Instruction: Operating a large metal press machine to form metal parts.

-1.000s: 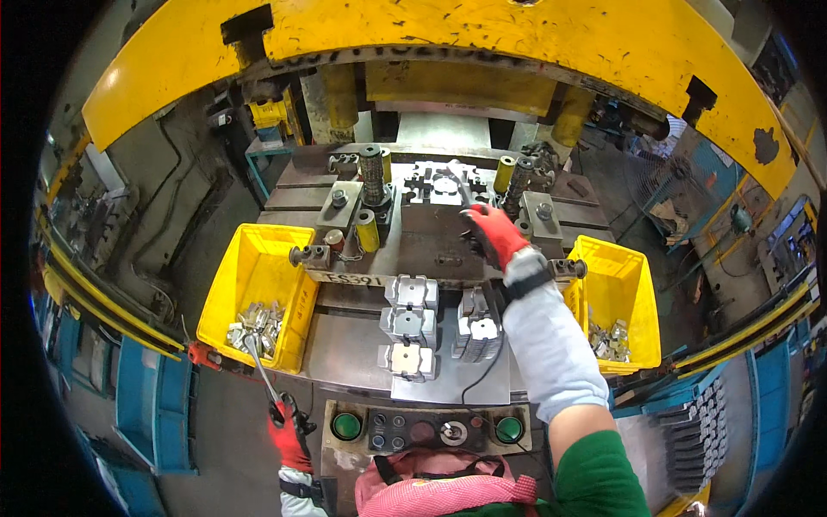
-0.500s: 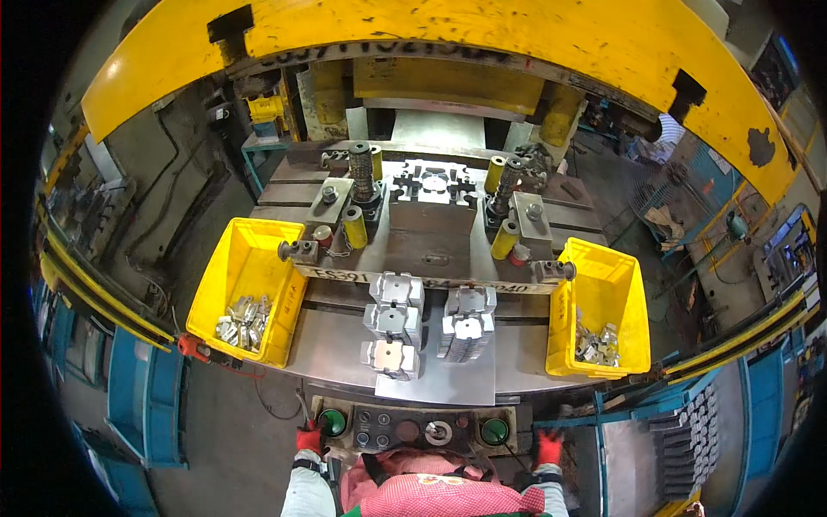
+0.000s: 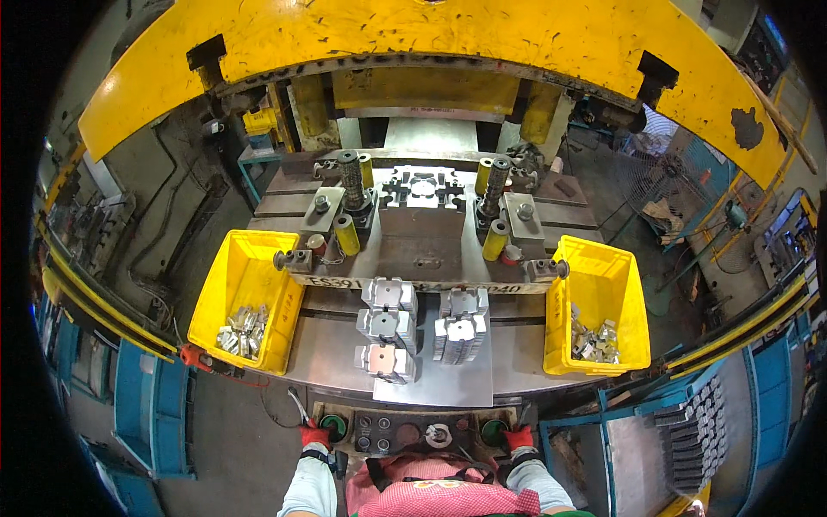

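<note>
my right hand (image 3: 518,439), a second ago at the press die (image 3: 422,191), and my left hand (image 3: 315,435) now rest, finger positions unclear, on the green buttons (image 3: 332,425) below stacked metal blanks (image 3: 389,329), meaning the die is loaded.

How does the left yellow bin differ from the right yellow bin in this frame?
The left yellow bin holds its metal parts in a heap near its front corner; the right yellow bin holds its parts low against its inner side. The left bin looks longer and lies at a slant; the right one sits squarer. Both are open yellow plastic bins flanking the press bed.
</note>
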A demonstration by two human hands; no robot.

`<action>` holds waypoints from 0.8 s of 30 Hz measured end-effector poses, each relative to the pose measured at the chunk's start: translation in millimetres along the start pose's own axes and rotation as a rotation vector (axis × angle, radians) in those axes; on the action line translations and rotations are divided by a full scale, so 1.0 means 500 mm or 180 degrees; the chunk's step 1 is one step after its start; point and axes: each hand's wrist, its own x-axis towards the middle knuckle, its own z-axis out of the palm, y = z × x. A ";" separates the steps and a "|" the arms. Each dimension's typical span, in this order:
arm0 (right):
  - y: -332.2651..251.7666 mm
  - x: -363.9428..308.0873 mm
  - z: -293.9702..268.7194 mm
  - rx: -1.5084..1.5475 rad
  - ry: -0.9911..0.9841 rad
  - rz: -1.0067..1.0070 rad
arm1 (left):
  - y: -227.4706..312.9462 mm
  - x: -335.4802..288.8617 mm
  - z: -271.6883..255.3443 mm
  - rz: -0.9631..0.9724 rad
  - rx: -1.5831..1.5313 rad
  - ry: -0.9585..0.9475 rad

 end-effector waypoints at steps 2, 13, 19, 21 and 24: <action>0.001 0.000 0.000 -0.0084 -0.0065 0.0040 | 0.008 -0.009 -0.003 0.0084 0.0391 0.0195; 0.001 0.000 -0.003 0.0031 -0.0089 -0.0024 | 0.035 -0.016 -0.018 -0.0310 0.0124 0.0077; -0.008 -0.008 -0.011 0.0215 0.0025 -0.0163 | 0.041 -0.022 -0.014 -0.0280 -0.0787 0.0107; -0.011 -0.010 -0.012 0.0477 -0.0093 -0.0069 | 0.040 -0.021 -0.014 -0.0288 -0.0812 0.0047; 0.005 0.003 -0.008 0.0246 -0.0227 -0.0055 | 0.033 -0.023 -0.025 -0.0456 -0.0538 -0.0059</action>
